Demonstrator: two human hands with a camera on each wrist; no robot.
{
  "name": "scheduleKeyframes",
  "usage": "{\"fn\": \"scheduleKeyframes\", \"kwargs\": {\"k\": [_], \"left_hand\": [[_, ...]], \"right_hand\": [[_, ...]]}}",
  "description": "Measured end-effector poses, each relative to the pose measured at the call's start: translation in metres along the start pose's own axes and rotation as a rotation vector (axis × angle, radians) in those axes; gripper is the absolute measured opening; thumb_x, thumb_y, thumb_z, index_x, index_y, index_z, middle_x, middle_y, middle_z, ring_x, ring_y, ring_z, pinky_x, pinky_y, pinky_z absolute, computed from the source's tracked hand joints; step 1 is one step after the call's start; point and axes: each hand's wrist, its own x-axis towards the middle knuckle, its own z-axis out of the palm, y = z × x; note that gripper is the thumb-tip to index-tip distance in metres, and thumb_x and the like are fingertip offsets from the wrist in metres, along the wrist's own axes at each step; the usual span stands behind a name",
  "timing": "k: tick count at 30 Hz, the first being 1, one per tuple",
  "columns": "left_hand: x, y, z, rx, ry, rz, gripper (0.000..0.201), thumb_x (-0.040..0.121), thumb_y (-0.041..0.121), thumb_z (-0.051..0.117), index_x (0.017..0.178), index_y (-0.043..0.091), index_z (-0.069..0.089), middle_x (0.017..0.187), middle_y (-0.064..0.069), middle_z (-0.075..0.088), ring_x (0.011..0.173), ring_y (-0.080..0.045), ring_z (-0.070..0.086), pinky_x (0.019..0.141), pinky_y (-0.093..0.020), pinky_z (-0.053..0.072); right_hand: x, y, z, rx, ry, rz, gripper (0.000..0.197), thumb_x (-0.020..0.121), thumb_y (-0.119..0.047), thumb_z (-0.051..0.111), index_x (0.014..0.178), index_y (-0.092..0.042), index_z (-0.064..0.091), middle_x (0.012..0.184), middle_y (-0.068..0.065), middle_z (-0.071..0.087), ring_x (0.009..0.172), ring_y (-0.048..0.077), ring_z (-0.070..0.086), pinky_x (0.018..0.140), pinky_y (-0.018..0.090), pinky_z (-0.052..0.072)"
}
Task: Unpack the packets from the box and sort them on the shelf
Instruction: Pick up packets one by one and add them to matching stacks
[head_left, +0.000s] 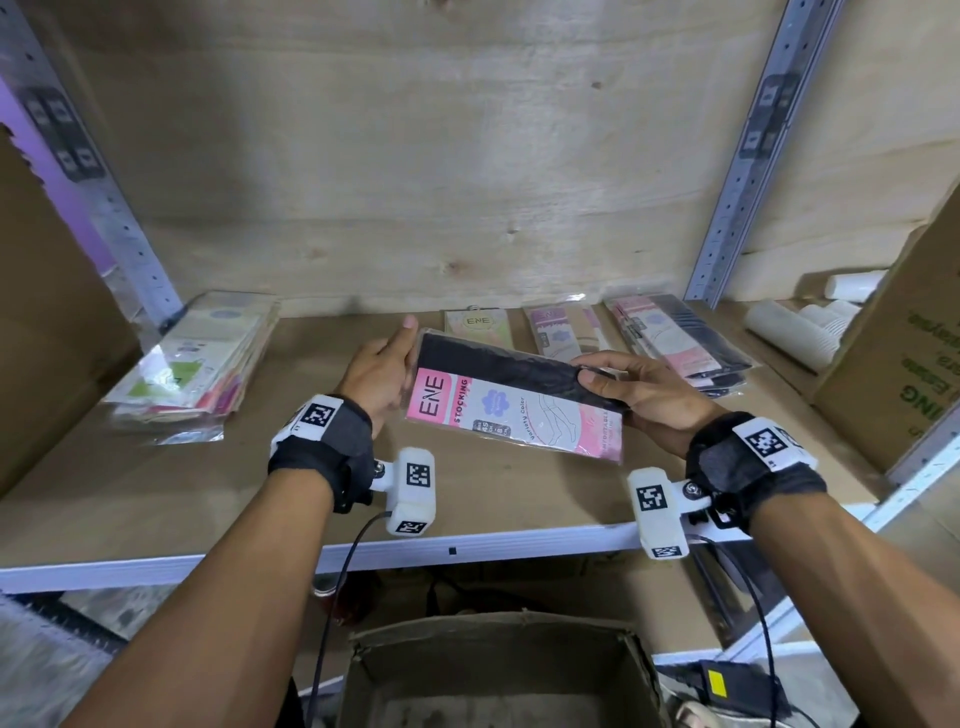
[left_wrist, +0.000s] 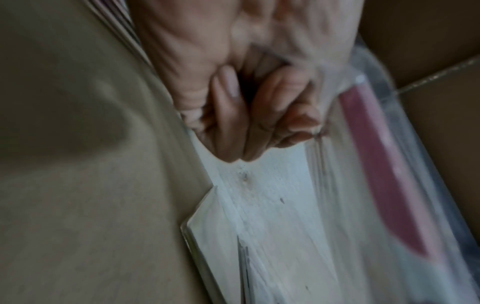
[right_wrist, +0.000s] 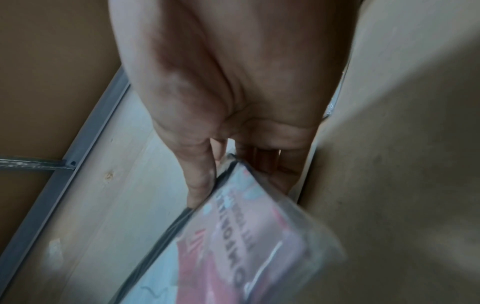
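Note:
I hold one stocking packet (head_left: 519, 410) with a pink ENE label and black stockings inside, slanted above the middle of the wooden shelf (head_left: 467, 499). My left hand (head_left: 387, 374) grips its left end, with the index finger straight up along the edge. My right hand (head_left: 639, 395) pinches the right end, thumb on top and fingers underneath. The blurred left wrist view shows my curled left hand (left_wrist: 249, 115) beside the clear wrapper (left_wrist: 376, 164). In the right wrist view my thumb and fingers (right_wrist: 197, 185) clamp the packet (right_wrist: 246, 236). The open cardboard box (head_left: 498, 670) stands below the shelf.
A mixed pile of packets (head_left: 192, 369) lies at the shelf's left. Along the back lie a beige packet (head_left: 478, 327), a pink-beige pile (head_left: 563, 330) and a black-stocking pile (head_left: 685, 348). Paper cups (head_left: 800, 332) and a carton (head_left: 898, 374) stand right; another carton (head_left: 52, 312) stands left.

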Motion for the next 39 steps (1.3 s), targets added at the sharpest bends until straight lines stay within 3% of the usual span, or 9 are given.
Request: {"fn": "scheduleKeyframes", "kwargs": {"k": [3,6,8,11,15,19,23,33,39], "left_hand": [[-0.003,-0.001,-0.002,-0.123,0.007,-0.039,0.051,0.097,0.057,0.045,0.088,0.011,0.064,0.078,-0.018,0.063,0.072,-0.027,0.066,0.076,-0.042,0.057],[0.001,-0.008,-0.009,-0.207,0.14,-0.056,0.054,0.098,0.058,0.042,0.069,0.014,0.057,0.055,0.0,0.057,0.053,-0.016,0.06,0.048,-0.021,0.048],[0.004,-0.012,-0.014,-0.364,0.188,-0.102,0.057,0.1,0.058,0.036,0.079,0.014,0.064,0.063,-0.002,0.063,0.052,-0.013,0.056,0.042,-0.018,0.042],[0.008,-0.013,-0.018,-0.5,0.131,-0.17,0.066,0.1,0.061,0.028,0.097,0.008,0.067,0.071,-0.008,0.072,0.052,-0.014,0.064,0.046,-0.019,0.048],[0.003,-0.013,0.001,-0.27,-0.092,-0.219,0.054,0.09,0.061,0.055,0.107,0.011,0.064,0.093,-0.013,0.077,0.08,-0.026,0.075,0.058,-0.027,0.059],[-0.008,-0.009,0.023,-0.209,-0.315,-0.167,0.038,0.085,0.037,0.074,0.112,0.01,0.066,0.099,-0.011,0.077,0.086,-0.026,0.076,0.065,-0.025,0.059],[-0.008,-0.008,0.025,-0.184,-0.266,-0.051,0.032,0.085,0.01,0.074,0.116,0.005,0.066,0.103,-0.008,0.076,0.08,-0.015,0.074,0.063,-0.021,0.057],[-0.005,-0.011,0.016,-0.07,-0.257,-0.005,0.031,0.094,0.003,0.062,0.125,0.0,0.062,0.113,-0.014,0.072,0.088,-0.019,0.071,0.075,-0.027,0.06],[-0.009,0.0,0.038,-0.056,-0.316,-0.047,0.033,0.094,0.015,0.066,0.126,0.008,0.063,0.11,-0.012,0.074,0.083,-0.018,0.073,0.065,-0.025,0.058]], "right_hand": [[0.0,0.001,0.006,-0.012,-0.011,0.009,0.031,0.093,-0.01,0.061,0.123,0.001,0.063,0.115,0.019,0.069,0.096,0.027,0.066,0.077,0.026,0.056],[0.003,0.0,0.01,0.045,0.041,0.028,0.034,0.093,-0.01,0.062,0.125,0.002,0.061,0.12,0.024,0.066,0.101,0.032,0.063,0.083,0.034,0.051],[0.005,-0.001,0.011,0.103,0.102,0.036,0.033,0.093,-0.01,0.063,0.124,0.001,0.062,0.117,0.022,0.066,0.099,0.03,0.061,0.081,0.035,0.05],[0.008,-0.002,0.017,0.195,0.167,0.051,0.022,0.092,-0.009,0.064,0.113,-0.008,0.065,0.101,0.011,0.069,0.087,0.025,0.063,0.069,0.033,0.053],[0.014,-0.004,0.033,0.263,0.177,0.086,0.019,0.089,-0.006,0.068,0.104,-0.014,0.059,0.089,0.007,0.069,0.077,0.021,0.067,0.059,0.031,0.057],[0.021,-0.006,0.051,0.284,0.179,0.092,0.023,0.087,-0.002,0.07,0.097,-0.014,0.053,0.085,0.01,0.07,0.066,0.019,0.071,0.057,0.03,0.059],[0.026,-0.003,0.063,0.242,0.153,0.1,0.027,0.086,-0.002,0.071,0.098,-0.014,0.05,0.095,0.014,0.069,0.07,0.021,0.07,0.062,0.031,0.059],[0.026,0.003,0.053,0.06,0.138,0.098,0.027,0.082,0.001,0.075,0.103,-0.005,0.06,0.089,0.01,0.069,0.076,0.023,0.061,0.057,0.027,0.05],[0.024,0.003,0.036,0.063,0.206,0.057,0.029,0.079,-0.002,0.078,0.101,-0.004,0.06,0.092,0.016,0.069,0.065,0.026,0.058,0.059,0.03,0.052]]}}
